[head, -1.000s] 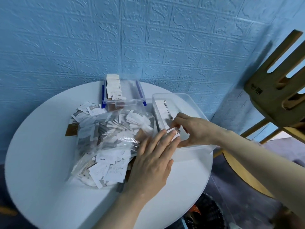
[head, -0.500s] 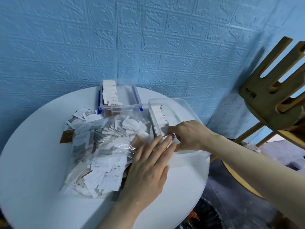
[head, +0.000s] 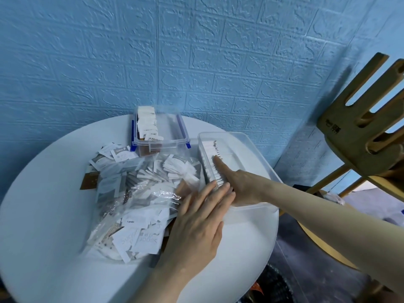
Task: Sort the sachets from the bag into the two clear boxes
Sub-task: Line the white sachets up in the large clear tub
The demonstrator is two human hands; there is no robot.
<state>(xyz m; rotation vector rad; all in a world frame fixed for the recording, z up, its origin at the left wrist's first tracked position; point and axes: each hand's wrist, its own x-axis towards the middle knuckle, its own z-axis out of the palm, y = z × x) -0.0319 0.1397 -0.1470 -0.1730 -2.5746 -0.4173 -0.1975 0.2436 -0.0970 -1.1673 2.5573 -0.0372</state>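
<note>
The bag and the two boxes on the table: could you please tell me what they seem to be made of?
Bag: thin clear plastic film, apparently; it crinkles and glints over the sachets. Near box: frosted translucent plastic, probably rigid; its walls look cloudy. Far box: clear hard plastic with blue clips; its contents show through.

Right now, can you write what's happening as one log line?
step: packing sachets | right hand: fingers straight on sachet row in right clear box | left hand: flat beside bag
</note>
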